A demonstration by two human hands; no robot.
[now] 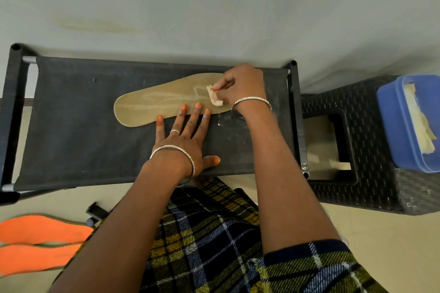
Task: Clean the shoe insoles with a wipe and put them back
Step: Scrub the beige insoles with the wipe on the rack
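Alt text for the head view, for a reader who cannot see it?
The right hand presses a small wipe onto a tan insole on a dark fabric shelf, while the left hand pins the insole's near edge with straight fingers. Two orange insoles lie on the floor lower left; a blue tub sits on a woven stool at right.

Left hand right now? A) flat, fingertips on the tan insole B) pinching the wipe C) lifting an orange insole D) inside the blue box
A: the left hand lies flat on the black shelf, its straight fingertips on the near edge of the tan insole; the right hand pinches the wipe.
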